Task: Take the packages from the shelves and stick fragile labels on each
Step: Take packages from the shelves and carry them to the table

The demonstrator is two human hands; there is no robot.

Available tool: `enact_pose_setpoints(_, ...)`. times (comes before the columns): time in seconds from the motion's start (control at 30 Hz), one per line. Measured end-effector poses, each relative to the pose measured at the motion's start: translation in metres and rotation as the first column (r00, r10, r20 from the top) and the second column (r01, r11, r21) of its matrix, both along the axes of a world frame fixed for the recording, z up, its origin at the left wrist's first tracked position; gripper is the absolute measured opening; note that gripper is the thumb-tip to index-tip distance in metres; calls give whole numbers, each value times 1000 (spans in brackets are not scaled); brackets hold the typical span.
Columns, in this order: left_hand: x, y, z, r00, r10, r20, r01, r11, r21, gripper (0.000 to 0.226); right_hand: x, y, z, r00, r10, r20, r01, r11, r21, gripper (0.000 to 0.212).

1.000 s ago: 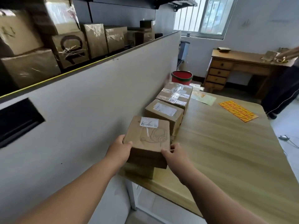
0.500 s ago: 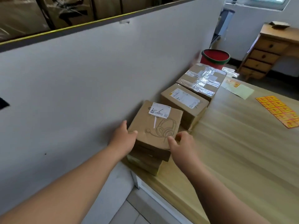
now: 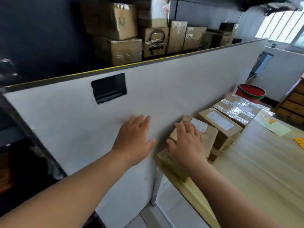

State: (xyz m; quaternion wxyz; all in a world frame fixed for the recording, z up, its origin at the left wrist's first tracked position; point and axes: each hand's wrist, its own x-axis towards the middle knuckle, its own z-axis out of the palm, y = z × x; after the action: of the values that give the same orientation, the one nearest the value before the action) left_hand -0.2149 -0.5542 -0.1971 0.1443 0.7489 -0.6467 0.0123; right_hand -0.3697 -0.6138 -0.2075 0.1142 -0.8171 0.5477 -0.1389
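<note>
Head-worn view, forward and downward

This is a parcel storeroom or packing room. Taped cardboard boxes [image 3: 125, 46] are stacked behind the partition [image 3: 164, 89] above the left grip [image 3: 133, 139]. Labelled parcels [image 3: 220, 124] line the wooden worktop [image 3: 263, 170] beyond the right grip [image 3: 187, 142].

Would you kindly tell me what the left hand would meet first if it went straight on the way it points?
Probably the white partition just ahead of the left hand, though depth is unclear.
</note>
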Motion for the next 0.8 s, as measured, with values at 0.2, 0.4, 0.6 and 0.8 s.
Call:
enact_pose_setpoints(0.2, 56, 139, 25, 988, 152, 10, -151, 987, -51, 74, 72, 108, 26, 978, 207, -25, -209, 971, -114, 62)
enact_pose_setpoints(0.4, 123, 319, 36, 925, 374, 68, -365, 923, -122, 75, 147, 243, 35, 880, 470, -70, -475, 862, -176, 61)
enact_pose_setpoints(0.6, 164, 492, 51, 785, 603, 144, -583, 797, -159, 75, 221, 385, 52, 713, 698, -64, -691, 686, -227, 62)
enact_pose_setpoints(0.8, 181, 620, 70, 601, 783, 160, -753, 622, -214, 76, 281, 498, 74, 516, 855, -53, -839, 491, -236, 61)
